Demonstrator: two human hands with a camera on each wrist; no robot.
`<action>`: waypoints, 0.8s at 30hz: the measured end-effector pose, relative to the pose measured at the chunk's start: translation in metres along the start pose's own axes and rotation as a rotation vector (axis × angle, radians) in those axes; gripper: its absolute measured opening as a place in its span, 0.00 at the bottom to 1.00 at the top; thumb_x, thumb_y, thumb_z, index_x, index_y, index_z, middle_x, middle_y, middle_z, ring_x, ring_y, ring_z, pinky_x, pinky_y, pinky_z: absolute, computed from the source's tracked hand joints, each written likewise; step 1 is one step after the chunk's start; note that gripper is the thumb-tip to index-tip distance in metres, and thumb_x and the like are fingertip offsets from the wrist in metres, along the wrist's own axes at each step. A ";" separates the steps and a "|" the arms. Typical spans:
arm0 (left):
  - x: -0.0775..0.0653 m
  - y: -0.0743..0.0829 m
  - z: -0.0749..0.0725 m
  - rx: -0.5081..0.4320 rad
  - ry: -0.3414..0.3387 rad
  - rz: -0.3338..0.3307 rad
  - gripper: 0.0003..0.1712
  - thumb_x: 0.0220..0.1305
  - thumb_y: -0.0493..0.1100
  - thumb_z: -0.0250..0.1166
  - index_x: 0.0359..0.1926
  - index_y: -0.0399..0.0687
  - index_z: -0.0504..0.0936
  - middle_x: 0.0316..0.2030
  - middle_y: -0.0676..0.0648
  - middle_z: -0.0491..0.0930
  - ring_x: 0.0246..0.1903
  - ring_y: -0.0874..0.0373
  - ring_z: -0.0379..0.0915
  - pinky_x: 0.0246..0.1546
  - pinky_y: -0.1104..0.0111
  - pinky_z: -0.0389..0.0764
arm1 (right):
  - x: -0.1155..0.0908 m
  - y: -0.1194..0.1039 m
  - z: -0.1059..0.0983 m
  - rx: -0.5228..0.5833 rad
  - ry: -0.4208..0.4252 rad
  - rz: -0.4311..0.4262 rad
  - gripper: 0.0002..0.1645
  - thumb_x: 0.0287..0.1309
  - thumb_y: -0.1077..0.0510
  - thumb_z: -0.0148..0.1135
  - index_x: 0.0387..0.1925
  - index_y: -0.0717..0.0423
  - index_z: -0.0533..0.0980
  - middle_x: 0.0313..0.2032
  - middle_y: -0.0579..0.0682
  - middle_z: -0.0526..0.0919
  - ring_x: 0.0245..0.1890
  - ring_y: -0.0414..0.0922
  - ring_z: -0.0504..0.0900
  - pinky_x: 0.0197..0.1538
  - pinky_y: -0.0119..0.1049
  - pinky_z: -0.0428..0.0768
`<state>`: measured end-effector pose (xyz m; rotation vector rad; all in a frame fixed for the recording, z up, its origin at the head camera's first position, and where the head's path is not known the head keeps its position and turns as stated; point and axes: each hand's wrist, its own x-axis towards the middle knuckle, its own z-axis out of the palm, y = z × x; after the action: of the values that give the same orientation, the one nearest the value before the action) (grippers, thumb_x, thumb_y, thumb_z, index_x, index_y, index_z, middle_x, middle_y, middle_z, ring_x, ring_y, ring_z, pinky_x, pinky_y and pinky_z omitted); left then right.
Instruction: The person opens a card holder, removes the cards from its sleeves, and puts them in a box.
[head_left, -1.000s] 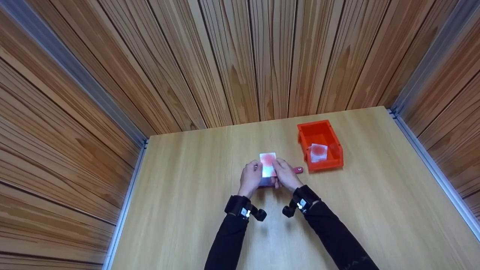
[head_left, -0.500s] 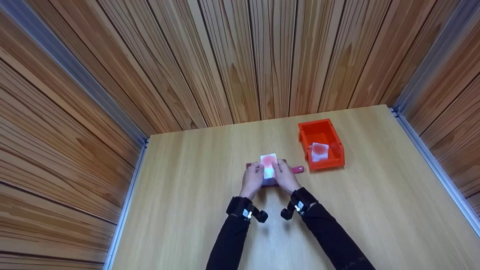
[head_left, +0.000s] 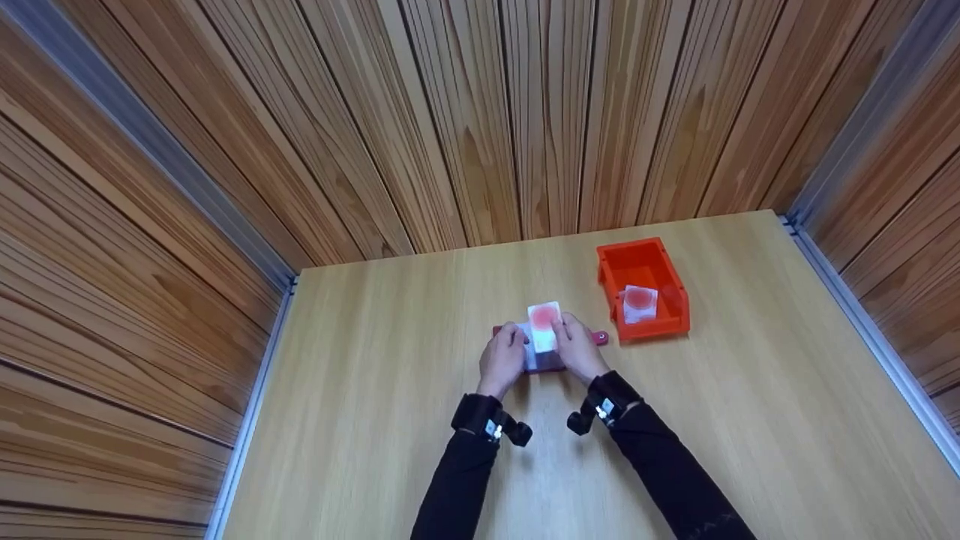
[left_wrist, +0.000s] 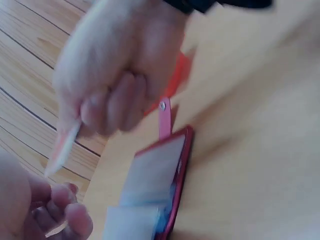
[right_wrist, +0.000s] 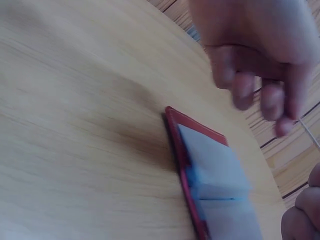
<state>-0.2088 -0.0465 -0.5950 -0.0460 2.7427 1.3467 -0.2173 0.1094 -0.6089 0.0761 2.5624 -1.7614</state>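
Note:
My right hand (head_left: 581,358) pinches a small white card with a red round print (head_left: 544,327) between thumb and fingers, holding it above the table. Just left of the card is my left hand (head_left: 502,361), its fingers loosely bent; nothing shows in its grasp, and in the right wrist view its fingertips (right_wrist: 285,127) lie close to the card's thin edge. Beneath both hands a red card holder (head_left: 546,363) lies spread open on the table, with cloudy clear sleeves (right_wrist: 215,160) inside. Its snap strap (left_wrist: 165,117) sticks out to the right.
An orange-red plastic bin (head_left: 643,259) stands on the table to the right of the holder. Inside it lies a clear-wrapped piece with a red round print (head_left: 639,304). Wood-panelled walls (head_left: 480,135) enclose the table (head_left: 360,420) at the back and sides.
Half a second ago both hands were at the card. Now my right hand has shifted it slightly right and up, and a gap shows between it and my left hand.

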 end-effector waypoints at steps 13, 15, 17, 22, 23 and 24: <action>-0.008 -0.037 0.014 0.471 0.132 0.230 0.14 0.71 0.42 0.65 0.55 0.45 0.85 0.51 0.45 0.83 0.51 0.47 0.79 0.48 0.56 0.81 | 0.012 -0.011 -0.042 -0.040 0.025 0.007 0.17 0.82 0.54 0.44 0.45 0.65 0.73 0.28 0.50 0.69 0.30 0.46 0.70 0.36 0.34 0.69; -0.009 -0.040 0.016 0.511 0.120 0.239 0.16 0.71 0.42 0.65 0.57 0.46 0.85 0.52 0.45 0.83 0.53 0.48 0.79 0.48 0.56 0.81 | 0.013 -0.011 -0.050 -0.025 0.034 0.009 0.17 0.82 0.55 0.44 0.49 0.65 0.73 0.28 0.49 0.69 0.30 0.46 0.70 0.36 0.33 0.69; -0.010 -0.042 0.019 0.533 0.116 0.252 0.16 0.72 0.43 0.65 0.58 0.46 0.85 0.53 0.45 0.82 0.53 0.48 0.78 0.48 0.56 0.81 | 0.014 -0.012 -0.059 -0.009 0.039 0.016 0.18 0.82 0.54 0.43 0.50 0.65 0.72 0.28 0.49 0.69 0.30 0.46 0.70 0.35 0.33 0.69; -0.011 -0.044 0.023 0.559 0.135 0.282 0.16 0.72 0.43 0.65 0.58 0.47 0.85 0.53 0.45 0.82 0.53 0.48 0.78 0.47 0.57 0.82 | 0.018 -0.016 -0.082 0.025 0.057 0.042 0.18 0.83 0.49 0.40 0.43 0.59 0.67 0.27 0.47 0.67 0.28 0.45 0.68 0.33 0.33 0.68; -0.011 -0.044 0.024 0.560 0.142 0.288 0.16 0.72 0.42 0.65 0.57 0.48 0.86 0.53 0.45 0.82 0.53 0.48 0.78 0.47 0.57 0.82 | 0.019 -0.017 -0.087 0.039 0.062 0.054 0.17 0.83 0.49 0.40 0.43 0.58 0.67 0.27 0.46 0.67 0.28 0.44 0.68 0.33 0.33 0.68; -0.011 -0.044 0.024 0.562 0.145 0.289 0.16 0.71 0.42 0.65 0.57 0.48 0.86 0.53 0.45 0.82 0.53 0.48 0.78 0.48 0.57 0.82 | 0.020 -0.017 -0.092 0.050 0.075 0.065 0.17 0.83 0.49 0.40 0.42 0.57 0.66 0.26 0.46 0.67 0.27 0.43 0.69 0.32 0.32 0.69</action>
<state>-0.1932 -0.0542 -0.6437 0.3096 3.2388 0.5802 -0.2384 0.1901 -0.5614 0.2280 2.5343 -1.8337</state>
